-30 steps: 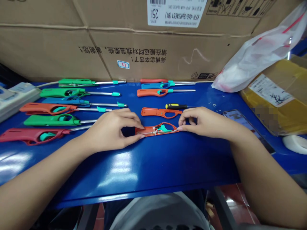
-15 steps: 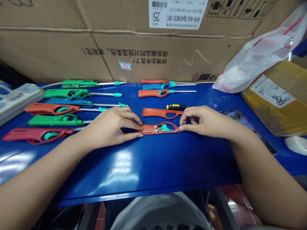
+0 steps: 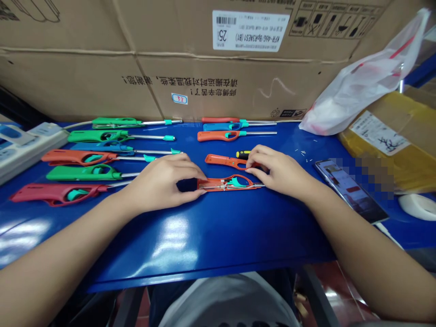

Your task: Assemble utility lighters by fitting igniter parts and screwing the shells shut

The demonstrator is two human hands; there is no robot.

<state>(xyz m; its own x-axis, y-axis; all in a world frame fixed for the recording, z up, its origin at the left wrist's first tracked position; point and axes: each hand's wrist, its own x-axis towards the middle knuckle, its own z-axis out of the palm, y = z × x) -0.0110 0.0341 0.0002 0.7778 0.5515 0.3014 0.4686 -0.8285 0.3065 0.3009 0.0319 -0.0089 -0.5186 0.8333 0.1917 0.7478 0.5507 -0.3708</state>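
An opened orange lighter half (image 3: 228,183) with a teal trigger and wires inside lies on the blue table (image 3: 211,231). My left hand (image 3: 163,181) pinches its left end, fingers closed on it. My right hand (image 3: 275,170) rests just behind its right end, fingertips on the second orange shell half (image 3: 223,161) that lies behind. A black and yellow screwdriver (image 3: 242,154) pokes out from under my right fingers.
Several long-nosed lighters, green (image 3: 91,173), red (image 3: 51,192), orange (image 3: 78,157) and blue, lie in rows at the left and back. A big cardboard box (image 3: 170,59) walls the rear. A phone (image 3: 350,190), a white plastic bag (image 3: 361,77), a yellow parcel and a tape roll (image 3: 417,205) sit right.
My right hand has left the open half's right end and moved back and left onto the other shell half. My left hand keeps its pinch.
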